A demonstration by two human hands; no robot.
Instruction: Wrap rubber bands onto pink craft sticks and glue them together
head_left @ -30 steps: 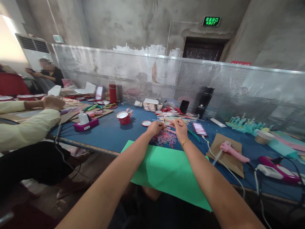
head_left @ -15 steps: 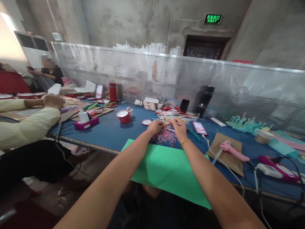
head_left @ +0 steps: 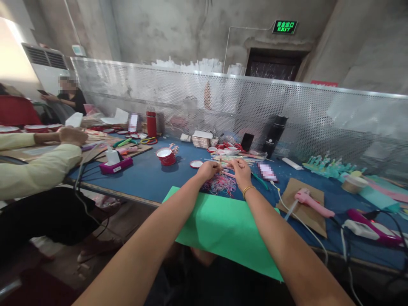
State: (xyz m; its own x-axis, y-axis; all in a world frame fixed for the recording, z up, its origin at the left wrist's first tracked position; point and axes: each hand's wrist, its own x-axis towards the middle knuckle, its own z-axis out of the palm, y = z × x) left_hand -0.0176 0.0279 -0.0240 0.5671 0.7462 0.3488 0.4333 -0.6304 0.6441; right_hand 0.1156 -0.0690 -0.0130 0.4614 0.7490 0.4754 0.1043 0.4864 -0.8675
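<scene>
My left hand is closed in a pinch around a thin, pale pinkish-brown stick, which stands roughly upright at the fingertips. Just to its right, my right hand has its fingers pinched together; whatever is in them is too small to make out. Below both hands lies a tangled heap of pink, blue and red thin loops, like rubber bands. A green sheet hangs over the table's front edge under my forearms. Behind my hands are several thin sticks in a loose pile.
Left of my hands are a stack of red-rimmed round pieces and a purple power strip. To the right lie a phone, a pink glue gun on cardboard and cables. A co-worker's hand is at far left.
My right hand's fingertips have drawn slightly away from the stick in my left hand. My left hand stays nearly in place.
</scene>
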